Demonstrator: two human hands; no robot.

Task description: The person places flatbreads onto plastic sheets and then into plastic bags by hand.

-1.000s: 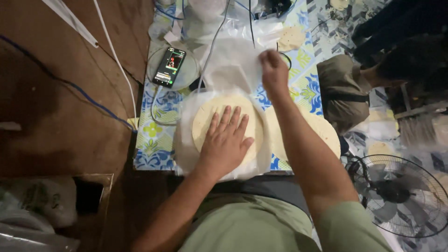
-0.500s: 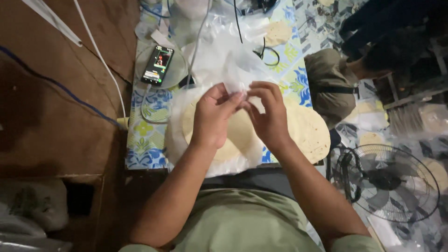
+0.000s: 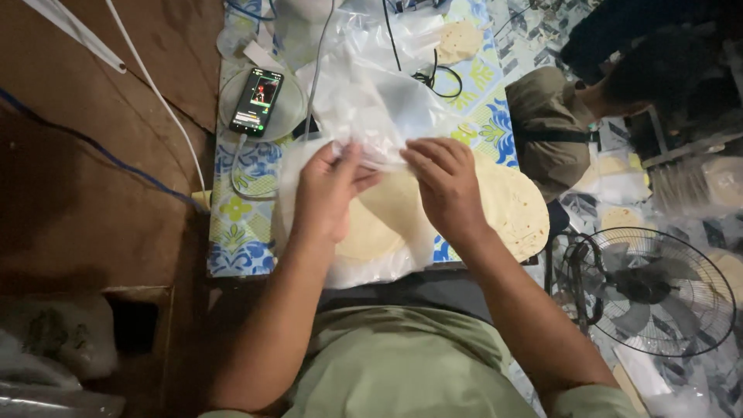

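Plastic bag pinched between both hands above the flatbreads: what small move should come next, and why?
Probably pull the two pinched layers apart. The left hand and right hand both grip the clear plastic bag at its near edge, which looks unopened, while the stack of flatbreads lies just beneath it.

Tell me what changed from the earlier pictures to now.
The left hand lifted off the flatbread stack; the right hand drew back from the far plastic. Both now pinch the clear plastic bag edge together above the stack. The phone, fan and second flatbread lie as before.
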